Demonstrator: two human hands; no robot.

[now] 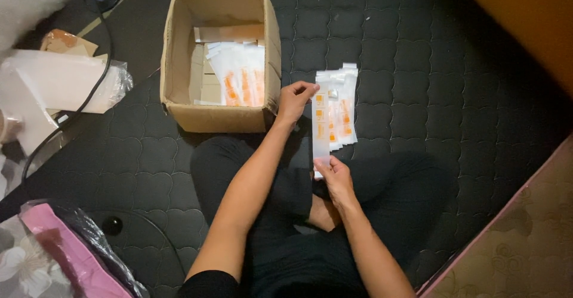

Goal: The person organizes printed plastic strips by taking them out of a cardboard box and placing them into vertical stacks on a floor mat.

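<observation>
Long white packet (321, 128) pinched at both ends above the mattress (453, 95).
Top held by left hand (295, 100), bottom by right hand (333, 175); beside the fanned stack (341, 110) and cardboard box (218, 59). Could likely slip and scatter that stack.

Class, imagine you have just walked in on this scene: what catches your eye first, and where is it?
First, the long white packet with orange marks, stretched between the left hand and right hand at centre. Behind it lies a fanned stack of similar packets on the dark quilted mat. Left of it stands an open cardboard box holding more.
</observation>
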